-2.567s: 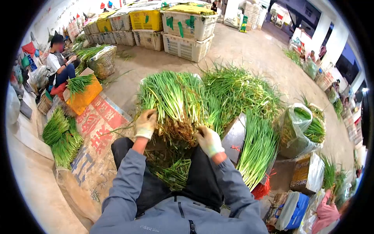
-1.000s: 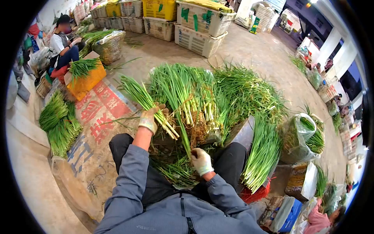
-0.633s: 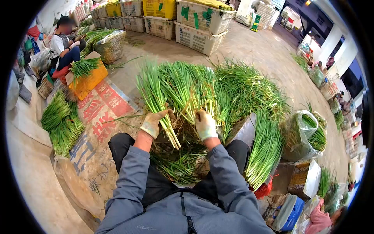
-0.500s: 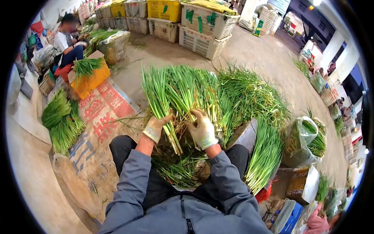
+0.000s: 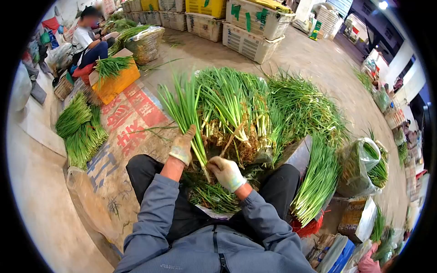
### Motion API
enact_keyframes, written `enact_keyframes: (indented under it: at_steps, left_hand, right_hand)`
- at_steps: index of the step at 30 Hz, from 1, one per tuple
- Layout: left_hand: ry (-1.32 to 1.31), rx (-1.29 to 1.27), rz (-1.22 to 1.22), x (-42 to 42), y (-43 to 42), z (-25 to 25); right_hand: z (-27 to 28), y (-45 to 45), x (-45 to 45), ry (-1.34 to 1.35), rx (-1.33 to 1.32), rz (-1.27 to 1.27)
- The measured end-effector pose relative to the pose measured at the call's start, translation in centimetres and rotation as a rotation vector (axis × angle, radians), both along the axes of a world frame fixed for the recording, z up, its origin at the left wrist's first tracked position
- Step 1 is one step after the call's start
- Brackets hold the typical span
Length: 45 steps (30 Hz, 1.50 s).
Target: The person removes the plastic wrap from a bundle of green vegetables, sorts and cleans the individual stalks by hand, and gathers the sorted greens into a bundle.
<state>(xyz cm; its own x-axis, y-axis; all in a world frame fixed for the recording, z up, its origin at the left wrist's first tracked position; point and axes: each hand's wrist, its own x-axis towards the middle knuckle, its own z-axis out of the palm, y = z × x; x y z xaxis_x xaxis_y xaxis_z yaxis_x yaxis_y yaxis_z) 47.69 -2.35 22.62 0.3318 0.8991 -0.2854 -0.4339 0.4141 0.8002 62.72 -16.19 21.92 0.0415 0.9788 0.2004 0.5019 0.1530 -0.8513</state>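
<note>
My left hand point(image 5: 183, 146), in a pale work glove, is closed around a small bunch of scallions point(image 5: 185, 111), leaves pointing up and away, white stems down. At their lower ends my gloved right hand point(image 5: 226, 174) is closed, its fingertips against the stems. What those fingertips pinch is hidden; a thin brown strand point(image 5: 231, 140) rises beside them. Just beyond lies a pile of untrimmed scallions point(image 5: 234, 93) with brown roots and yellowed outer leaves. Loose green trimmings point(image 5: 214, 198) lie between my knees.
Cleaned scallions point(image 5: 316, 182) lie by my right knee, beside a filled plastic bag point(image 5: 357, 168). More bundles point(image 5: 82, 132) rest on the left. A looser green heap point(image 5: 307, 102) spreads at right. Beyond are stacked crates point(image 5: 252, 41), an orange box point(image 5: 116, 84) and a seated person point(image 5: 88, 43).
My right hand has moved from the root pile down to the lower ends of the held scallions. The left hand still holds its bunch, now more upright. The view has shifted slightly.
</note>
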Motion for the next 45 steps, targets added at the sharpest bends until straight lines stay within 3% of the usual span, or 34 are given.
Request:
enact_keyframes:
  at_steps: [3,5,8,9,12,14,16,18,20,21,22,24,25,26,28,29,31,33,35,36,38,39,41,43,44,45]
  left_hand:
    - [-0.129,-0.096,0.143,-1.3,0.7,0.2]
    - [-0.061,-0.058,0.180,-1.3,0.6,0.2]
    - [0.059,0.120,0.152,-1.2,0.6,0.2]
    - [0.060,0.117,0.146,-1.0,0.4,-0.3]
    - [0.326,0.475,-0.005,0.0,0.4,-2.0]
    - [0.307,0.470,-0.082,0.5,-0.4,-2.3]
    - [0.314,0.517,-0.044,1.4,-1.4,-2.0]
    - [0.102,0.339,-0.012,1.0,-1.4,-0.7]
    - [0.002,0.293,-0.012,-0.7,-0.6,0.3]
    - [-0.100,0.255,-0.028,-1.7,-0.2,1.0]
    - [-0.141,0.238,0.014,-2.4,-0.1,1.9]
    - [-0.152,0.209,0.050,-3.5,0.3,2.3]
    - [-0.161,0.188,0.081,-4.3,0.9,2.3]
    - [-0.099,0.131,0.017,-5.3,2.5,1.8]
    - [-0.089,0.109,0.121,-6.5,2.6,1.9]
    - [-0.085,0.097,0.214,-6.7,2.4,2.7]
    - [-0.153,0.110,0.198,-7.6,3.0,2.4]
    - [-0.242,0.074,0.258,-7.9,2.8,3.3]
    - [-0.263,0.067,0.234,-8.1,2.0,3.7]
    - [-0.231,0.097,0.197,-8.3,1.8,3.6]
    - [-0.198,0.142,0.167,-8.2,2.6,4.1]
    - [-0.186,0.123,0.149,-8.2,2.2,3.7]
    - [-0.163,0.095,0.106,-7.9,1.7,3.6]
    - [-0.179,0.177,0.123,-6.9,2.2,2.1]
    - [-0.199,0.143,0.110,-6.4,2.6,1.7]
    - [-0.219,0.106,0.098,-6.1,2.9,1.3]
  right_hand:
    - [-1.9,-2.9,-0.7,0.054,-0.046,0.046]
    - [-2.3,-3.6,-0.7,0.135,-0.069,0.012]
    - [-0.2,-2.8,0.0,0.195,-0.135,-0.008]
    - [1.3,-2.1,0.3,0.102,-0.076,-0.033]
    - [2.9,0.6,0.6,0.306,-0.221,-0.044]
    - [4.6,1.9,0.4,0.493,-0.350,-0.032]
    - [6.4,2.3,0.3,0.532,-0.256,-0.015]
    - [7.1,2.2,1.9,0.623,-0.128,-0.021]
    - [11.2,-0.8,2.9,1.063,-0.194,-0.045]
    - [12.6,-2.4,2.7,1.097,-0.157,-0.203]
    - [11.7,-4.1,4.1,1.128,-0.056,-0.008]
    - [10.2,-6.2,4.9,1.080,0.199,0.049]
    - [9.4,-7.0,5.0,1.432,0.251,0.234]
    - [8.9,-8.0,5.4,1.500,0.254,0.358]
    - [7.2,-6.1,8.6,1.322,0.260,1.049]
    - [6.5,-6.2,9.4,1.207,0.216,1.162]
    - [4.2,-7.5,9.7,0.894,-0.002,1.052]
    - [3.8,-8.0,7.2,0.357,-0.385,0.577]
    - [-3.2,-7.0,3.6,0.089,-0.693,0.404]
    - [-5.7,-7.5,3.3,0.090,-0.690,0.396]
    - [-6.6,-7.0,2.3,-0.585,-0.759,0.300]
    - [-7.1,-7.2,2.6,-0.344,-0.476,0.207]
    - [-2.3,-5.6,1.2,-0.371,-0.437,0.064]
    - [0.6,-4.3,-0.2,-0.265,0.058,-0.050]
    - [3.4,-3.7,-1.5,-0.275,0.061,-0.045]
    - [2.6,-2.8,-2.2,-0.277,0.175,-0.011]
